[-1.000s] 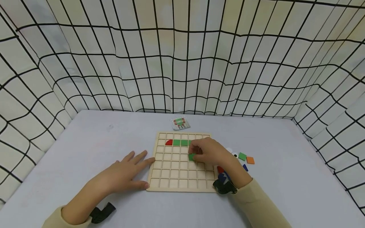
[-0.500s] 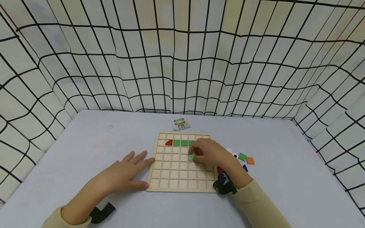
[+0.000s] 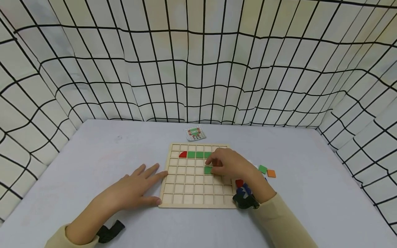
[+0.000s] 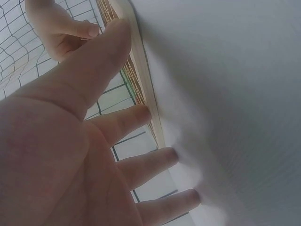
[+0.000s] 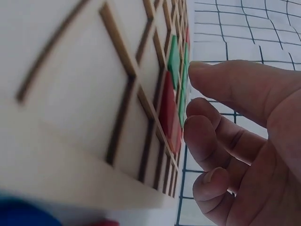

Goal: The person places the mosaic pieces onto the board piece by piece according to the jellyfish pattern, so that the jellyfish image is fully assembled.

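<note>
A wooden grid board [image 3: 189, 199] lies on the table, with a red quarter-round tile [image 3: 183, 154] and a row of green square tiles [image 3: 200, 155] near its far edge. My left hand [image 3: 136, 191] is spread, its thumb and index fingertip at the board's left edge. Over the right part of the board, my right hand [image 3: 231, 165] hovers with bent fingers and nothing between them. Its thumb is close to a lone green tile [image 3: 208, 170] set in a cell. In the right wrist view, red tiles [image 5: 167, 101] sit in cells below the fingertips, partly hidden from the head view by the hand.
Right of the board lie a loose green tile [image 3: 262, 169], an orange tile [image 3: 271, 173] and red and blue pieces [image 3: 240, 183], partly behind the right forearm. A printed pattern card [image 3: 195, 133] is beyond the board. White walls with black grid netting [image 3: 198, 86] surround the table.
My right hand's fingers have come slightly up and away from the lone green tile, which stays in its cell. The left hand keeps its place. The head view has shifted a little.
</note>
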### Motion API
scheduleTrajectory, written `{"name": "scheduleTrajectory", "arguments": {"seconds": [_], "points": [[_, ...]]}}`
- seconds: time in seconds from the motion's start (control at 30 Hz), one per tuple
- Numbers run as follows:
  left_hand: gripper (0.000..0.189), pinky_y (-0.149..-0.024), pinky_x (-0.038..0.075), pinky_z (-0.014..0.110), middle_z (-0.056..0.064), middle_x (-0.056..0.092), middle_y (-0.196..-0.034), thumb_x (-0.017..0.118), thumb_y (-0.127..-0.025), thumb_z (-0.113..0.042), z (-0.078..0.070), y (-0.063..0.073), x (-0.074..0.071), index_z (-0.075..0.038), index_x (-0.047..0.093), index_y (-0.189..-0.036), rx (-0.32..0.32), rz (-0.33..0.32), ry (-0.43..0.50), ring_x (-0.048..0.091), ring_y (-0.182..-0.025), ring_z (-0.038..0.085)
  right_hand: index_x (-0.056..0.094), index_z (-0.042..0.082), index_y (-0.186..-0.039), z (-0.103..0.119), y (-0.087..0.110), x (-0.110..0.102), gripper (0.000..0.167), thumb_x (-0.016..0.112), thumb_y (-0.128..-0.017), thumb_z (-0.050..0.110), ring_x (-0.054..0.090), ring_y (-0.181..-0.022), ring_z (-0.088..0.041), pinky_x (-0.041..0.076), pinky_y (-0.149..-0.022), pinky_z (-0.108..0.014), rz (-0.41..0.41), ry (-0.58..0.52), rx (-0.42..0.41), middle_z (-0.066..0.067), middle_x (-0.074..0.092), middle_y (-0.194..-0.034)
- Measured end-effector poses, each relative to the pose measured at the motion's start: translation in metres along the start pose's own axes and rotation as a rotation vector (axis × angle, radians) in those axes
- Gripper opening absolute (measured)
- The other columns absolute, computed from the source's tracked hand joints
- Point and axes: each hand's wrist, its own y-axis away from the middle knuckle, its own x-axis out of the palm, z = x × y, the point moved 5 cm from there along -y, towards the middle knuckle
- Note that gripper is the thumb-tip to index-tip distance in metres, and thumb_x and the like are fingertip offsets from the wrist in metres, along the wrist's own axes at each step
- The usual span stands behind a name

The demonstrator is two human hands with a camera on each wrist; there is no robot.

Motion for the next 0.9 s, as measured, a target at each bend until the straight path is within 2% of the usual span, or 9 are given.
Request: {"name": "scheduleTrajectory", "arguments": {"seconds": [0.23, 0.53, 0.67, 0.9], "points": [[0.083, -0.092, 0.034, 0.081, 0.015, 0.033, -0.161, 0.07, -0.083, -0.061, -0.001, 0.0, 0.0, -0.027, 0.042, -0.153, 0.004, 0.005, 0.001, 0.028, -0.142, 0.055, 0.072, 0.016, -0.115, -0.015, 0.01, -0.021, 0.023, 0.071, -0.092, 0.019, 0.057, -0.079, -0.015, 0.05, -0.069, -0.03, -0.042, -0.066, 0.042, 0.005, 0.064, -0.096], [0.083, -0.093, 0.033, 0.081, 0.013, 0.032, -0.161, 0.07, -0.083, -0.061, 0.001, -0.001, 0.0, -0.027, 0.042, -0.153, -0.008, 0.004, 0.006, 0.028, -0.143, 0.054, 0.07, 0.014, -0.12, -0.043, 0.027, -0.046, 0.028, 0.07, -0.093, 0.02, 0.057, -0.084, -0.02, 0.052, -0.065, -0.031, -0.069, -0.074, 0.132, -0.001, 0.064, -0.1], [0.083, -0.093, 0.033, 0.081, 0.013, 0.032, -0.161, 0.07, -0.083, -0.062, 0.002, -0.002, 0.001, -0.027, 0.042, -0.153, -0.008, 0.004, 0.002, 0.028, -0.143, 0.054, 0.069, 0.014, -0.122, -0.053, 0.034, -0.052, 0.03, 0.071, -0.092, 0.02, 0.057, -0.084, -0.021, 0.052, -0.064, -0.031, -0.048, -0.071, 0.167, -0.002, 0.064, -0.101], [0.083, -0.092, 0.034, 0.08, 0.014, 0.032, -0.161, 0.07, -0.083, -0.061, 0.003, -0.002, 0.002, -0.027, 0.042, -0.152, -0.008, 0.007, -0.002, 0.028, -0.142, 0.054, 0.069, 0.015, -0.119, -0.066, 0.04, -0.053, 0.03, 0.072, -0.09, 0.018, 0.057, -0.084, -0.02, 0.051, -0.069, -0.031, 0.046, -0.06, 0.24, -0.002, 0.065, -0.099]]}}
